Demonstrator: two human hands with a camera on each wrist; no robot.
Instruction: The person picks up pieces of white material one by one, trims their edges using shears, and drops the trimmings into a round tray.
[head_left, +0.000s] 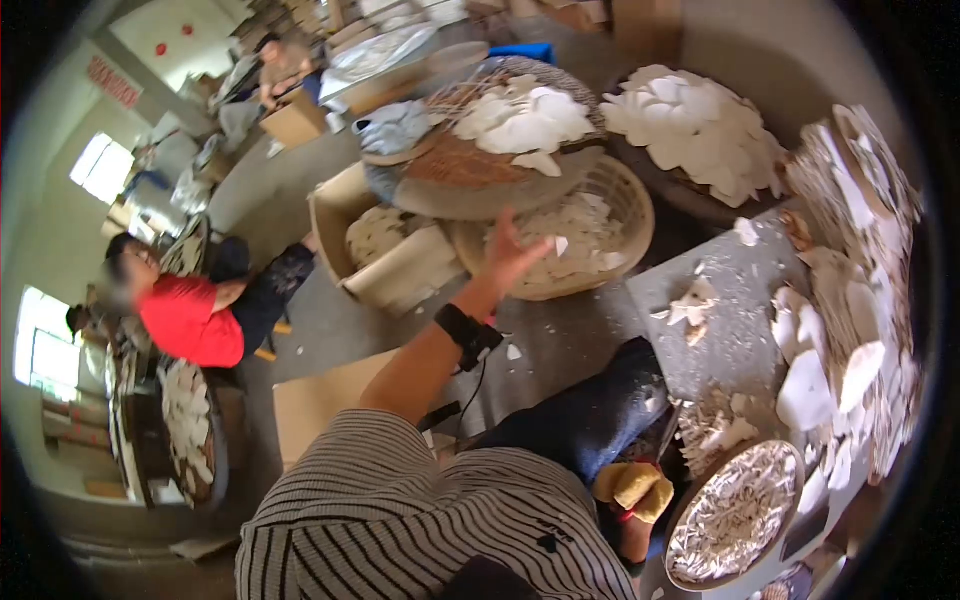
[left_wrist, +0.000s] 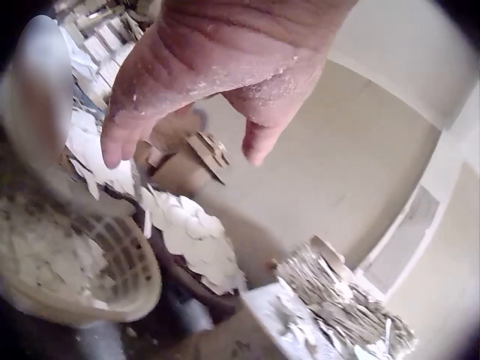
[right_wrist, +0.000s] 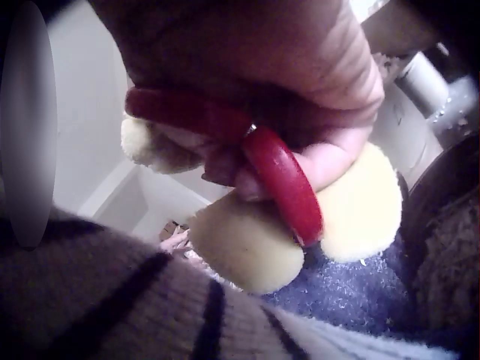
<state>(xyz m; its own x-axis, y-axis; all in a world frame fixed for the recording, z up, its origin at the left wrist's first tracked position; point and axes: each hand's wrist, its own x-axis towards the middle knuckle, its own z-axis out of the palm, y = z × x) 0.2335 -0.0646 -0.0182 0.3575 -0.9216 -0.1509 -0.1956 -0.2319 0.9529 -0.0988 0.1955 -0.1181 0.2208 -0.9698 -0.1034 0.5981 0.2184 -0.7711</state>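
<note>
Your left hand (head_left: 515,258) spreads, holding nothing, while your right hand (right_wrist: 277,67) grips red scissor handles (right_wrist: 285,178), likely stiff and light, best held along their curve.

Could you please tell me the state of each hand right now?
Left hand: open, nothing visibly held.
Right hand: closed, holding the red-handled tool.

Red-shirted person (head_left: 195,320) seated, bright windows (head_left: 104,168), red sign (head_left: 114,82), another person (head_left: 283,72) beside a cardboard box (head_left: 295,118)
</note>
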